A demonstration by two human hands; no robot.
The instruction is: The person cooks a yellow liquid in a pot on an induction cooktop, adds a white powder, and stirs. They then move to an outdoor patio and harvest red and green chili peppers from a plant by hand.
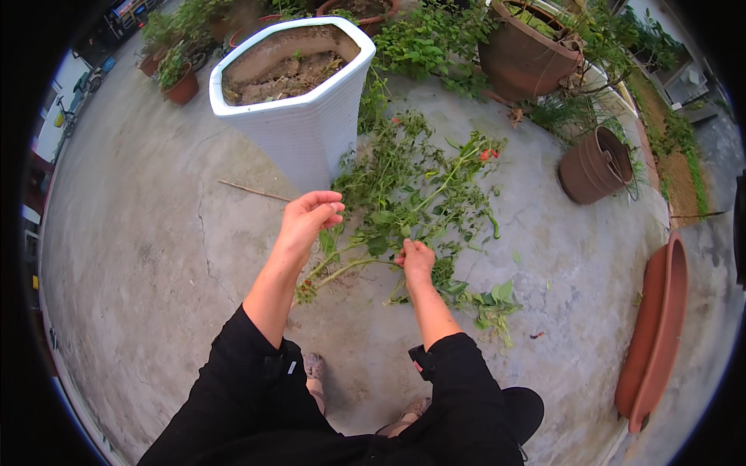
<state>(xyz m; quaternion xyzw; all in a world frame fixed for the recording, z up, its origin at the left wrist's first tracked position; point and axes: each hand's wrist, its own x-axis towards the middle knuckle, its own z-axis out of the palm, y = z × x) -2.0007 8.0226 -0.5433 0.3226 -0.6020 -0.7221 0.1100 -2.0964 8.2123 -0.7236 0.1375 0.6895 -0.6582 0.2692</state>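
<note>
Uprooted or cut green plants [408, 192] lie in a loose heap on the concrete, with red peppers [489, 155] and a curved green pepper [495, 228] among the leaves. At the near side of the heap, my right hand [417, 261] pinches a thin green stem by its fingertips, close to a small green leaf or pod. My left hand [313, 216] is raised at the heap's left edge, fingers curled and thumb near them; whether it pinches something small cannot be seen. Thick pale stems [344, 268] run between the two hands.
A tall white planter [326, 125] with dry soil stands just beyond my left hand. A thin stick [253, 190] lies beside it. To the right are a brown pot [591, 166] and a long terracotta trough [650, 332]. Large potted plants [524, 55] line the far side.
</note>
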